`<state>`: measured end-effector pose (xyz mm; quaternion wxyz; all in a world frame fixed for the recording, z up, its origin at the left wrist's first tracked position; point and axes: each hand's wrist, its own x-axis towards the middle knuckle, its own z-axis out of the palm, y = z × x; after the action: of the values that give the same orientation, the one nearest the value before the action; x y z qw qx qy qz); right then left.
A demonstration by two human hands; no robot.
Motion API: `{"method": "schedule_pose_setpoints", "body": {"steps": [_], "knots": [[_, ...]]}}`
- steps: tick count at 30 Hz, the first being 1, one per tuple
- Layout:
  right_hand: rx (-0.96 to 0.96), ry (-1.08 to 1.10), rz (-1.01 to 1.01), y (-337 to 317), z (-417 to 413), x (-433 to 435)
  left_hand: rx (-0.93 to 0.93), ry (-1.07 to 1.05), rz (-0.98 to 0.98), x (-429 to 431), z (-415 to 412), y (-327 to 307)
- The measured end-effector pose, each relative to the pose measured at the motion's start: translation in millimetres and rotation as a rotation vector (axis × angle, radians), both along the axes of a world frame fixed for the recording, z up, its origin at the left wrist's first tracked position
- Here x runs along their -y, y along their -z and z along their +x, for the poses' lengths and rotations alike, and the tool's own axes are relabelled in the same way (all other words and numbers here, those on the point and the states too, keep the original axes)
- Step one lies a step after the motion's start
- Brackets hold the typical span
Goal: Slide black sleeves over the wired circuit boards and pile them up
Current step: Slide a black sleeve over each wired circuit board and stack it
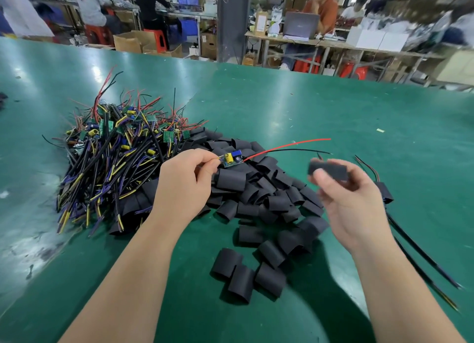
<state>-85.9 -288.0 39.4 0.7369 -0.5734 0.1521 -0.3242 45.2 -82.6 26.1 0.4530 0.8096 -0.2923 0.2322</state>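
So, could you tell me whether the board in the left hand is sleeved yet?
Bare: the circuit board in the left hand shows its components, and the black sleeve sits apart in the right hand.

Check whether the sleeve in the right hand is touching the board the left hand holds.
Apart. The head view shows the sleeve well right of the board, with loose sleeves visible between them.
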Motion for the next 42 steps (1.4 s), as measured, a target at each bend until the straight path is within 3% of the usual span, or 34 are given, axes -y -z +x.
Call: {"method": "schedule_pose_setpoints", "body": {"steps": [3, 7, 20, 28, 36, 42], "knots": [[0.154, -0.01, 0.462, 0.3, -4.7, 1.6, -0.013, 0.006, -0.014, 0.6, -1.2, 0.4], [0.199, -0.042, 0.572, 0.6, -2.8, -1.8, -0.025, 0.003, -0.005, 1.4, -1.8, 1.5], [0.288, -0.072, 0.495, -1.4, -3.0, -1.4, -0.008, 0.113, 0.132, 4.8, -8.7, 5.3], [0.178, -0.141, 0.137, -6.4, -5.9, -1.8, -0.027, 0.193, 0.123, 8.2, -16.3, 1.4], [0.131, -0.392, 0.2, 9.1, 7.5, -29.1, -0.196, 0.35, 0.005, 14.9, -26.2, -2.4], [0.089, -0.308, 0.345, 12.1, 8.5, -37.4, -0.189, 0.367, 0.004, 16.7, -28.5, -0.4]]}}
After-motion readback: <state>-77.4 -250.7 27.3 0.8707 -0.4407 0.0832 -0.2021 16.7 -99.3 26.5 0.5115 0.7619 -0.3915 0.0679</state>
